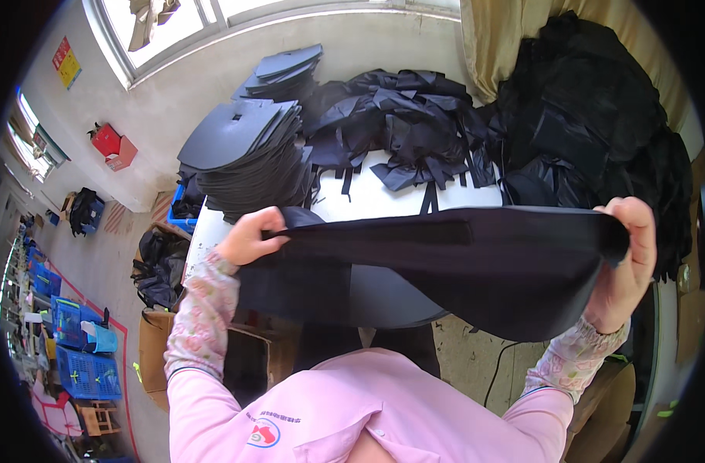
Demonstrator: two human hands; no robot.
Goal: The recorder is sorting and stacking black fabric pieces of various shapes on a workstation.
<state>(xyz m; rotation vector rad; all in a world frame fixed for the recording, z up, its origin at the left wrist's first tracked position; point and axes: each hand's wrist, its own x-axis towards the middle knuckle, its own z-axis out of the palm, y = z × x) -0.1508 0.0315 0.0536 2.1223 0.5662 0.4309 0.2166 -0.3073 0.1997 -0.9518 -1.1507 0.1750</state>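
Stretched between my hands is a wide black fabric piece [515, 266], its upper edge nearly level. My left hand [252, 237] pinches that edge at the left end. At the other end my right hand [629, 251] grips the fabric's corner, fingers wrapped round it. A dark grey curved board [387, 293] shows below and behind the fabric, partly covered by it; whether it sits inside the fabric I cannot tell. Beyond, on a white table [352, 197], stands a tall stack of similar grey boards [237, 147].
Black fabric pieces with straps [406, 123] lie heaped at the table's back. A larger black fabric pile [584, 116] rises at the right. Cardboard box [158, 339] and black bag [161, 262] stand on the left floor. Blue baskets [88, 374] line the far left.
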